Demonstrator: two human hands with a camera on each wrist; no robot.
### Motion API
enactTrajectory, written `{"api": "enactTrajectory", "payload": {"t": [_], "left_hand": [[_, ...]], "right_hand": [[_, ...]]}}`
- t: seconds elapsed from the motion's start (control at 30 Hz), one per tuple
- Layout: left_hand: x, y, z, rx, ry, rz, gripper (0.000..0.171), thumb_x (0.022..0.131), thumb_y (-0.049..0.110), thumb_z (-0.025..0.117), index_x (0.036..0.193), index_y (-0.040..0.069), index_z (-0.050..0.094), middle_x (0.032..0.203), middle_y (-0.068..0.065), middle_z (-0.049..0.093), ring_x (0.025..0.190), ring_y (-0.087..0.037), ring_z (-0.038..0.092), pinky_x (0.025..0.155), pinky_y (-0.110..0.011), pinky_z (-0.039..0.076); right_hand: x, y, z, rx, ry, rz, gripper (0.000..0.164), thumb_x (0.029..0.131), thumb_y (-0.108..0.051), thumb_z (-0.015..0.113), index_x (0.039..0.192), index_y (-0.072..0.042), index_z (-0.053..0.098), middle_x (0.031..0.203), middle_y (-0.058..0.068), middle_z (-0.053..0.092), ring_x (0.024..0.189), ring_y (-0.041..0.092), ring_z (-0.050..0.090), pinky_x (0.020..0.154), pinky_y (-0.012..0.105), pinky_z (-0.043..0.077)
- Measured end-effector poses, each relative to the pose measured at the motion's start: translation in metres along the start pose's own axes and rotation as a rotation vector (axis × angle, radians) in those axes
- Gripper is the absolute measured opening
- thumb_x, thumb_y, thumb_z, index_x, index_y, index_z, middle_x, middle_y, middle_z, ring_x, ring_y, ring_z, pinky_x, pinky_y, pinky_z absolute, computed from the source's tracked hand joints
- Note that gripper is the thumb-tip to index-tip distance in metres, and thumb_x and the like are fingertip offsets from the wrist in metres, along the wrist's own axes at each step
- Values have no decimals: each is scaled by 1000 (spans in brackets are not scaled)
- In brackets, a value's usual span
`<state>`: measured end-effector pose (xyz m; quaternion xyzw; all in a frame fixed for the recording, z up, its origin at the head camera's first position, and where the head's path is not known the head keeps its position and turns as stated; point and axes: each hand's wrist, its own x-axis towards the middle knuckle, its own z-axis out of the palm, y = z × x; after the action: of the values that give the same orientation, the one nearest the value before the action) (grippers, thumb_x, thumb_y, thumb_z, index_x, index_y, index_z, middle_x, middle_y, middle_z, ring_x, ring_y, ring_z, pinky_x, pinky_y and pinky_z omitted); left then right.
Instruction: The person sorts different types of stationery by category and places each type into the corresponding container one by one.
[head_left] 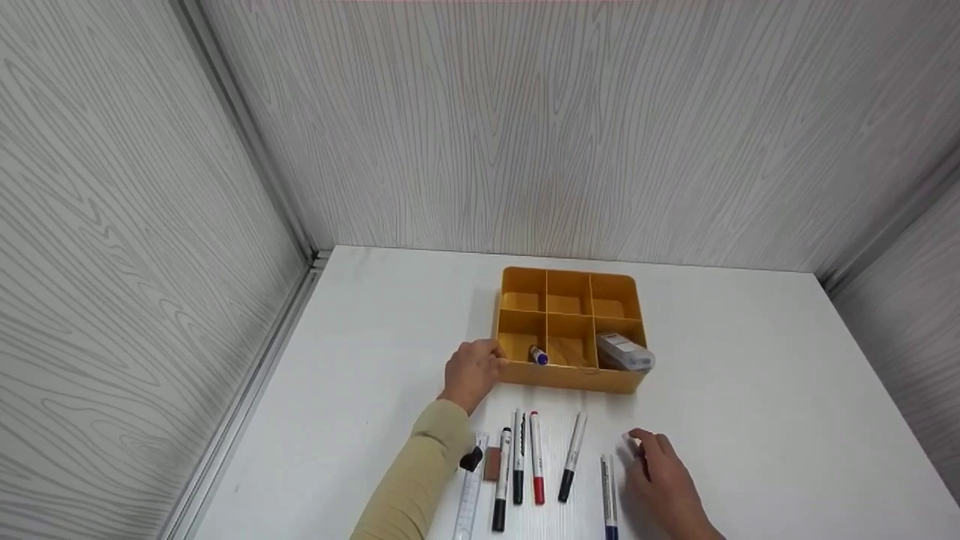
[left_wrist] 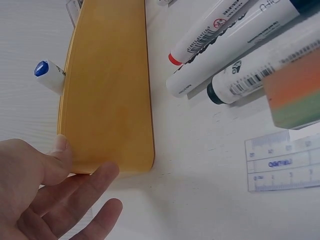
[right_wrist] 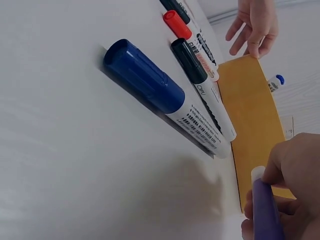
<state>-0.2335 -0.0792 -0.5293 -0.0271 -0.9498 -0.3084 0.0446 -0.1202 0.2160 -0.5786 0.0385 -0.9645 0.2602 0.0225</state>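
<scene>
My left hand [head_left: 472, 373] holds the near left corner of a yellow compartment box [head_left: 564, 377]. In the left wrist view its thumb lies at the rim and a fingertip touches the end wall. A blue-ended marker [head_left: 538, 355] leans in the front left compartment. Right of the box's front, my right hand [head_left: 666, 480] grips a purple tube with a white end [right_wrist: 265, 207], raised over the table. Closest to that hand lies a blue-capped marker [head_left: 608, 491].
A clear plastic case [head_left: 625, 351] juts from the front right compartment. Before the box lie a red-capped marker [head_left: 536, 457], several black-capped markers, a reddish-green eraser [left_wrist: 297, 95] and a clear ruler [head_left: 467, 502]. Wood-grain panels [head_left: 510, 135] enclose the back and sides.
</scene>
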Motion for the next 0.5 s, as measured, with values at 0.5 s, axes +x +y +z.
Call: {"api": "enactTrajectory", "payload": {"t": [0.5], "left_hand": [[1,0,1,-6,11,1,8,82,23,65,76,17,65,73,5,64,65,-11,57,58,-28,46]], "right_hand": [[12,-21,-9,14,71,-133,32,87,-5,54,116,-17,48,95,-3,54,77,7,52,66,27,48]]}}
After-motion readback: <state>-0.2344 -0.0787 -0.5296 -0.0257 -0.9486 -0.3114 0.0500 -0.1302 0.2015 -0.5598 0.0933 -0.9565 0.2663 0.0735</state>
